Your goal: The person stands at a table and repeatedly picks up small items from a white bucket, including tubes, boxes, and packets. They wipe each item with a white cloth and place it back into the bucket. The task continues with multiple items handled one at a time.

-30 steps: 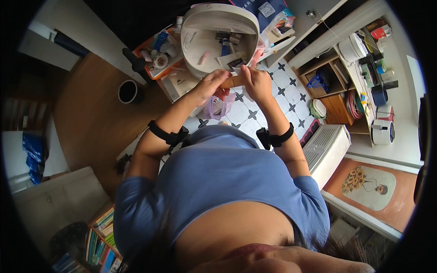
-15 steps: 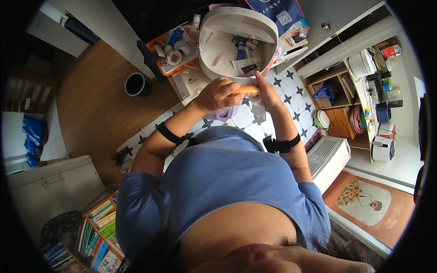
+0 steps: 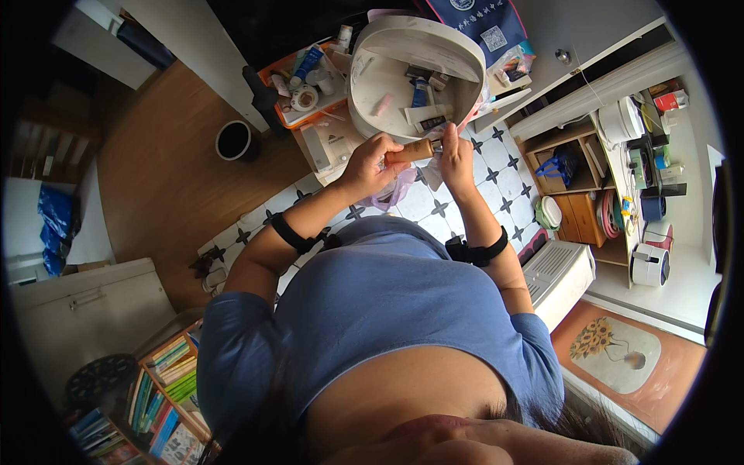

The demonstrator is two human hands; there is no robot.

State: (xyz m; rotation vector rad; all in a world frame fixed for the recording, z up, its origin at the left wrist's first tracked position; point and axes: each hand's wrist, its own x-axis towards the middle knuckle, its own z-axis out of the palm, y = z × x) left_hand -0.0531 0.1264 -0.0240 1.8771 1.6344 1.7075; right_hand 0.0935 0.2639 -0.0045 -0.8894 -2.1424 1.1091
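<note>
A tan cosmetic tube (image 3: pixel 413 150) with a silvery end is held between my hands, just in front of a white rounded storage box (image 3: pixel 360 105). My left hand (image 3: pixel 369 166) is closed around its left end. Against the silvery right end, my right hand (image 3: pixel 457 161) is closed with a white tissue (image 3: pixel 435 175) hanging from it; its thumb points up. The box lies open toward me, holding a blue tube (image 3: pixel 419 93), a pale tube (image 3: pixel 428 112) and several small packages.
Left of the box, an orange-rimmed tray (image 3: pixel 288 124) holds bottles and a tape roll. A white carton (image 3: pixel 325 147) sits at the table's near edge. Below my hands hangs a purple plastic bag (image 3: pixel 394 191). A dark-blue bag (image 3: pixel 484 23) stands behind; a bin (image 3: pixel 234 142) is on the floor.
The tube has tilted, its right end now higher, and more of its silvery end shows. My right hand has turned slightly, thumb upright. The whole view has shifted a little.
</note>
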